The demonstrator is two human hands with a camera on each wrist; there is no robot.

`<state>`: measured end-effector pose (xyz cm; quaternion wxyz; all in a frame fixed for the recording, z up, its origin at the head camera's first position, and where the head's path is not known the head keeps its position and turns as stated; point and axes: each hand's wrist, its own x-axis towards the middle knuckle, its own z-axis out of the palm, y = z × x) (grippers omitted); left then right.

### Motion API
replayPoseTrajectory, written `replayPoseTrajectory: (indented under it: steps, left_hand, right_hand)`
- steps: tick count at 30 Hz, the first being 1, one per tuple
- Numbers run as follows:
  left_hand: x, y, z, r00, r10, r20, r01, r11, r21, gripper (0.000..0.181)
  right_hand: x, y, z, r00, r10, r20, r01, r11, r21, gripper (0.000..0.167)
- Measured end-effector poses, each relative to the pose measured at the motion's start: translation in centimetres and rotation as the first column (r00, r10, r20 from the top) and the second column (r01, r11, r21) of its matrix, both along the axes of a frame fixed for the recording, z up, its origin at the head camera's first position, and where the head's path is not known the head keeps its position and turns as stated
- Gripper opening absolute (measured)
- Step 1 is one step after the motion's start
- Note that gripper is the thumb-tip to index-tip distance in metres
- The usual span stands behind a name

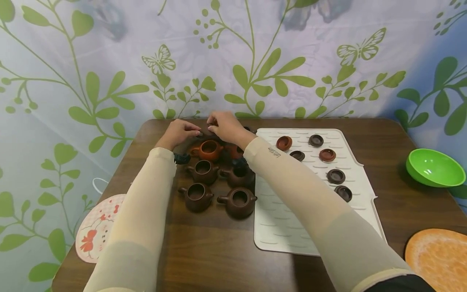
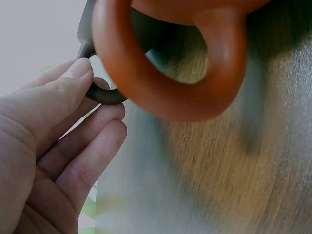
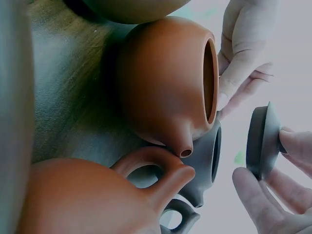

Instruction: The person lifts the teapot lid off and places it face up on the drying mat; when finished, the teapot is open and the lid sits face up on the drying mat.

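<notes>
At the back of the table my left hand [image 1: 178,133] pinches the ring handle [image 2: 108,96] of a dark teapot, mostly hidden behind a reddish-orange teapot [image 1: 209,151] in the head view. My right hand [image 1: 227,125] holds a dark teapot lid [image 3: 258,141] by its knob, thumb and fingers around it. In the right wrist view the lid is apart from the open mouth of the dark teapot [image 3: 202,158]. Lidless teapots stand in two columns nearer me, among them a dark brown teapot [image 1: 197,196] and another brown teapot [image 1: 238,202].
On a white ridged mat [image 1: 277,231] lie several loose lids, including a dark lid [image 1: 336,176] and a reddish lid [image 1: 327,154]. A green bowl [image 1: 434,167] and an orange round mat [image 1: 438,259] are at the right. At the left edge lies a pink placemat [image 1: 98,231].
</notes>
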<state>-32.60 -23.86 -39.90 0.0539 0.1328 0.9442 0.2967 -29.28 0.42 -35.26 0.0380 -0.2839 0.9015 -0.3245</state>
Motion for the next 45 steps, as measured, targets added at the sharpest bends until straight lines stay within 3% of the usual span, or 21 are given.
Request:
replayPoseTrajectory:
  steps: [5, 9, 14, 20, 32, 39, 45]
  left_hand:
    - [-0.1, 0.0, 0.0, 1.000, -0.003, 0.016, 0.003, 1.000, 0.018, 0.030]
    - [-0.1, 0.0, 0.0, 1.000, -0.001, 0.023, 0.001, 1.000, 0.024, 0.029]
    - [-0.1, 0.0, 0.1, 1.000, 0.003, 0.026, -0.003, 1.000, 0.006, 0.028]
    - [-0.3, 0.0, 0.0, 1.000, -0.002, 0.021, 0.002, 1.000, -0.016, 0.026]
    - [0.1, 0.0, 0.0, 0.999, 0.011, 0.031, -0.011, 1.000, 0.025, 0.027]
    - [0.2, 0.0, -0.2, 0.999, 0.014, 0.033, -0.015, 0.998, 0.055, 0.027]
    - [0.2, 0.2, -0.1, 1.000, 0.015, 0.023, -0.016, 0.999, 0.032, 0.027]
  right_hand:
    - [0.1, 0.7, 0.0, 0.998, 0.036, 0.054, -0.033, 0.998, -0.047, 0.039]
    - [0.1, 1.2, 0.2, 0.988, 0.138, 0.072, -0.134, 0.989, -0.060, 0.048]
    - [0.3, 2.0, 0.5, 0.952, 0.290, 0.094, -0.279, 0.953, -0.116, 0.046]
    - [0.8, 3.9, 0.8, 0.908, 0.360, 0.215, -0.296, 0.913, -0.281, 0.040]
    - [0.9, 10.4, 0.9, 0.919, 0.279, 0.279, -0.152, 0.903, -0.401, 0.052]
    - [0.7, 14.3, -0.2, 0.917, 0.160, 0.367, -0.010, 0.926, -0.379, 0.056]
    - [0.5, 16.8, -0.9, 0.933, 0.031, 0.359, 0.101, 0.934, -0.344, 0.055]
